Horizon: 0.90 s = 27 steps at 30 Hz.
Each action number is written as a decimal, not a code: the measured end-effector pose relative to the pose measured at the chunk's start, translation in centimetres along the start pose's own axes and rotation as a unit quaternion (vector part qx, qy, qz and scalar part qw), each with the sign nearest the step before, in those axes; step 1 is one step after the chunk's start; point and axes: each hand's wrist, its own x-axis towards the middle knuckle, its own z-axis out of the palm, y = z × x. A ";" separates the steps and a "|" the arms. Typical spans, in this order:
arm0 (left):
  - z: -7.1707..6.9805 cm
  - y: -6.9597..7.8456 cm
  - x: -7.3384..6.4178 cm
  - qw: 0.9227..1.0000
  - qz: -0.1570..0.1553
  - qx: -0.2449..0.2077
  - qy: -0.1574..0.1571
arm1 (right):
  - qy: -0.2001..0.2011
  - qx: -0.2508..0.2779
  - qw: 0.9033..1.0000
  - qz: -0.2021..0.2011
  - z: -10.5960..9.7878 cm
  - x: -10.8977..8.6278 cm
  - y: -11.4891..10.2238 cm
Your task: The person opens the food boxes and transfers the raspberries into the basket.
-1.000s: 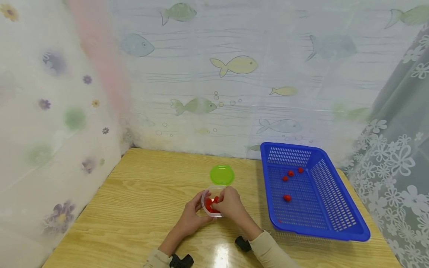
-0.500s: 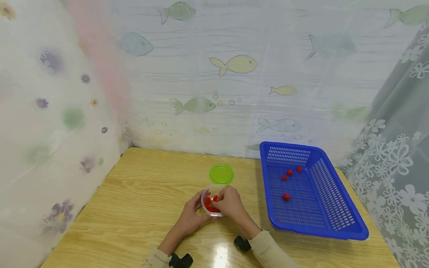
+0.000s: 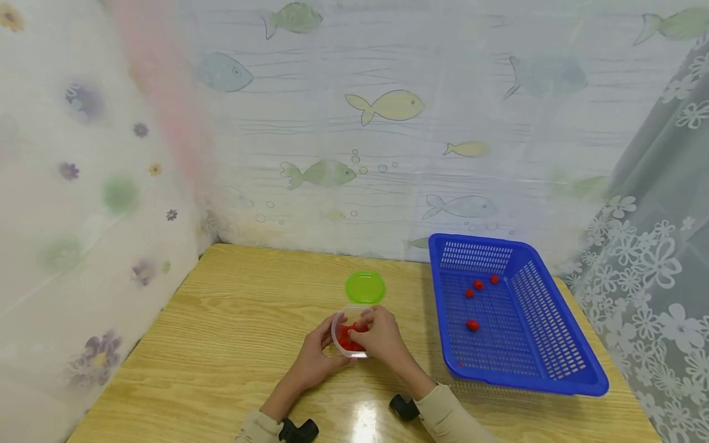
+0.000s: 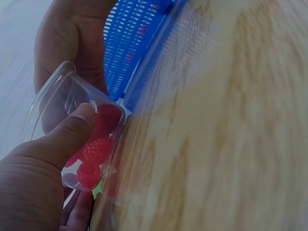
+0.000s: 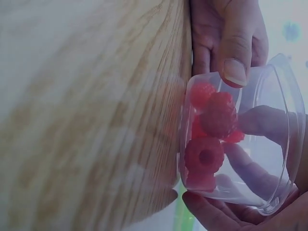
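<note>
A small clear plastic tub (image 3: 351, 355) stands on the table, with several raspberries (image 5: 204, 156) gathered at its bottom. My left hand (image 3: 316, 360) holds the tub from the left, its thumb (image 4: 72, 127) against the near wall and fingers around the far side. From the right, my right hand (image 3: 383, 337) reaches in over the rim. In the right wrist view its fingers show through the clear wall, parted and right beside the berries. The right fingertips are partly covered by the hand itself in the head view.
Just behind the tub lies a green lid (image 3: 365, 287). A blue perforated basket (image 3: 436, 289) stands at the right with several raspberries (image 3: 472, 325) on its floor. The wooden table (image 3: 238, 307) ends at a fish-patterned curtain (image 3: 388, 141).
My right thumb and fingers, close together among the berries before, have spread apart inside the tub, and more red shows between them. My left hand keeps its hold.
</note>
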 end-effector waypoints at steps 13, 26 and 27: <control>0.0 0.1 0.1 1.000 -0.020 0.007 0.003 | -0.023 0.080 0.996 -0.015 -0.5 -0.2 0.0; 0.0 0.0 0.1 1.000 -0.020 0.007 0.009 | 0.022 0.122 0.991 -0.050 -1.4 -0.4 0.2; 0.0 -0.1 0.1 1.000 -0.018 0.005 0.010 | 0.026 0.129 0.990 -0.052 -1.4 -0.4 0.1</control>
